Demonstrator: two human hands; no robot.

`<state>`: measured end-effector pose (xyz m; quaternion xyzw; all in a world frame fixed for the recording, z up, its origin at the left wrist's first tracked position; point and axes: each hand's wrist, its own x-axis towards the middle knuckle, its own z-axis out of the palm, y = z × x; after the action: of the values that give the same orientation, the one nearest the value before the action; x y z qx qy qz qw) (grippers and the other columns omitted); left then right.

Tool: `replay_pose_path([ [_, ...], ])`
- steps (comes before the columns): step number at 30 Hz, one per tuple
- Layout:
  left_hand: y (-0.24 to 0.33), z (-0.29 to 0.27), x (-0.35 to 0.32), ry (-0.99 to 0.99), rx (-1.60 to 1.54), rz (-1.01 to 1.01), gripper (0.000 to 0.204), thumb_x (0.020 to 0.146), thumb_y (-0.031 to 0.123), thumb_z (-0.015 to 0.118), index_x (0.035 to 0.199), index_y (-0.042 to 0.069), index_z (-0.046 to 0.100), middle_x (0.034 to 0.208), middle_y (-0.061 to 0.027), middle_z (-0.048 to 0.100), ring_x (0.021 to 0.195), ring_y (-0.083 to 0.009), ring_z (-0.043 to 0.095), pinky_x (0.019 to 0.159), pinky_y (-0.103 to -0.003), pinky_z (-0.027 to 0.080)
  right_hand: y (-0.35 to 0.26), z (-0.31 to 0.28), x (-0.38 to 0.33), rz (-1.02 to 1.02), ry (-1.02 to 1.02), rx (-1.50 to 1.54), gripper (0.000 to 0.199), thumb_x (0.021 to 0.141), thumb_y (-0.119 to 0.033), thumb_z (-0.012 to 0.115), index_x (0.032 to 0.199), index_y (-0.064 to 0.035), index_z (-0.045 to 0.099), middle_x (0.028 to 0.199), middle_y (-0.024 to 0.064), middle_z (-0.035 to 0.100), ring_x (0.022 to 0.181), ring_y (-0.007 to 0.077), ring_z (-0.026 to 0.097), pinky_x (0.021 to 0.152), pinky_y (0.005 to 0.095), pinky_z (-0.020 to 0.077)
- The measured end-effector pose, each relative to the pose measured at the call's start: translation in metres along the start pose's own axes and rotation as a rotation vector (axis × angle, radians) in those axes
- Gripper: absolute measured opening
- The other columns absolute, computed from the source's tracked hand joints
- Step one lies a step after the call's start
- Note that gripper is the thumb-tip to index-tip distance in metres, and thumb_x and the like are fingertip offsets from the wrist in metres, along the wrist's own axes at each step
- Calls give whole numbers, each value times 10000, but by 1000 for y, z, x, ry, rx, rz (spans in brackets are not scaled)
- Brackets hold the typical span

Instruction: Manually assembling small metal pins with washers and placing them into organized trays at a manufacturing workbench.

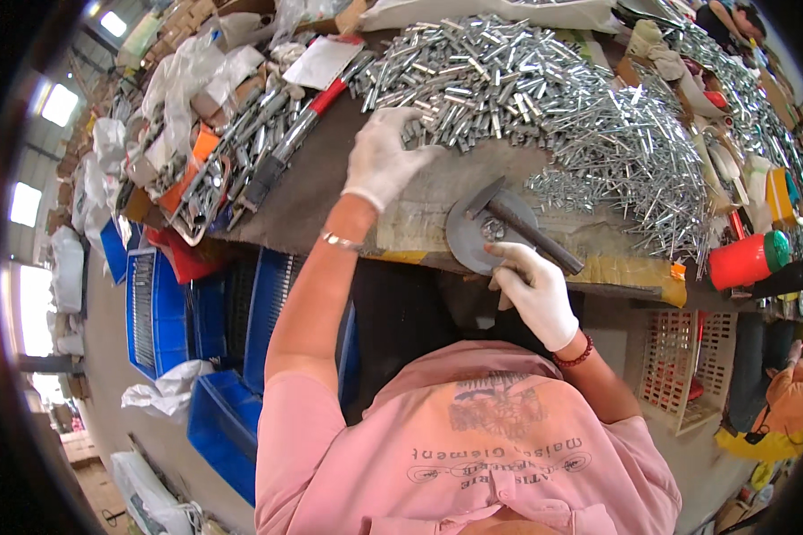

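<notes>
My left hand [384, 160], in a white glove, reaches to the near left edge of a heap of short metal sleeves [482, 80]. Its thumb and fingers are spread apart around the heap's edge, holding nothing that I can see. Also gloved, my right hand [537, 294] has its fingers curled together at the near rim of a round grey plate [466, 239]. Whatever those fingertips hold, if anything, is too small to make out. A hammer [526, 227] lies across the plate, beside a few tiny shiny pieces [492, 229].
Thin metal pins [642, 160] are heaped right of the sleeves. A red-handled tool [330, 96] and loose hardware lie at left. A red container [738, 262] with a green end sits at right. Blue bins [219, 419] and a white basket [678, 357] stand below the bench.
</notes>
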<state>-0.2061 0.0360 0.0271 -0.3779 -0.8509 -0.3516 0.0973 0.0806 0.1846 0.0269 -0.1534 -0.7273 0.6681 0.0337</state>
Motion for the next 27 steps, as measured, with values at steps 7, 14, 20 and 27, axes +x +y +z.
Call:
replay_pose_path([
  [7, 39, 65, 56, -88, 305, 134, 914, 758, 524, 905, 1492, 122, 536, 1482, -136, 565, 1471, -349, 452, 1220, -447, 408, 5, 1, 0, -52, 15, -46, 369, 1011, 20, 585, 1366, -3, 683, 896, 28, 698, 668, 69, 628, 630, 247, 537],
  [14, 29, 69, 69, -119, 428, 237, 482, 774, 436, 866, 1122, 136, 724, 1132, -113, 694, 1171, -322, 658, 986, -452, 558, -5, -5, -3, 1, 29, 24, 318, 987, 29, 625, 1286, -3, 727, 888, 62, 727, 676, 120, 669, 645, 281, 550],
  [20, 27, 57, 67, -132, 342, 278, 373, 790, 363, 833, 1059, 125, 734, 1060, -123, 710, 1104, -339, 680, 916, -469, 582, -11, -40, -5, -691, 438, -562, 287, 885, 80, 712, 1133, -50, 774, 891, 139, 743, 748, 305, 725, 676, 370, 567],
  [27, 5, 53, 37, -47, 294, 374, 204, 813, 284, 789, 878, 108, 709, 886, -127, 705, 902, -351, 706, 838, -485, 581, 27, -97, -11, -531, 711, -615, 254, 937, 104, 660, 1154, 4, 747, 1008, 150, 757, 840, 275, 730, 782, 340, 572],
])
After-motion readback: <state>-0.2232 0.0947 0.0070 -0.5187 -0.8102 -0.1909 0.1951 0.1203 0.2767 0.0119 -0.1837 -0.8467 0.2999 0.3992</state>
